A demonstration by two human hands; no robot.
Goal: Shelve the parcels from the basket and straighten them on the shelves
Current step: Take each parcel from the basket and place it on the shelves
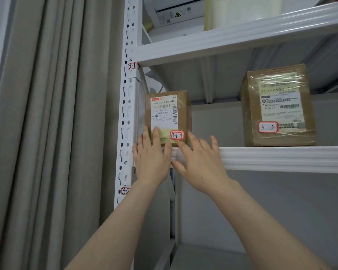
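Brown cardboard, taped and carrying a white shipping label and a red-edged sticker marked 3-1-1, forms the small upright parcel (167, 117) standing at the left end of the white metal shelf (281, 158), just beside the white perforated upright (127, 114). The left hand (151, 158) lies flat on the lower front face, fingers straight and close together. The right hand (199, 162) has its fingers spread, the forefinger touching the parcel's lower right corner while the others reach over the shelf lip. Neither hand grips anything. The step appears to be straightening, and it calls for an even push from both hands low on the box, so that it slides and does not tip backward. The front face should end up parallel to the shelf edge with the sticker facing outward and readable. Pressure from one side alone would likely twist it. A larger brown cardboard parcel wrapped in clear film (277, 106), marked 3-1-3, sits well apart to the right, leaving a gap between them.
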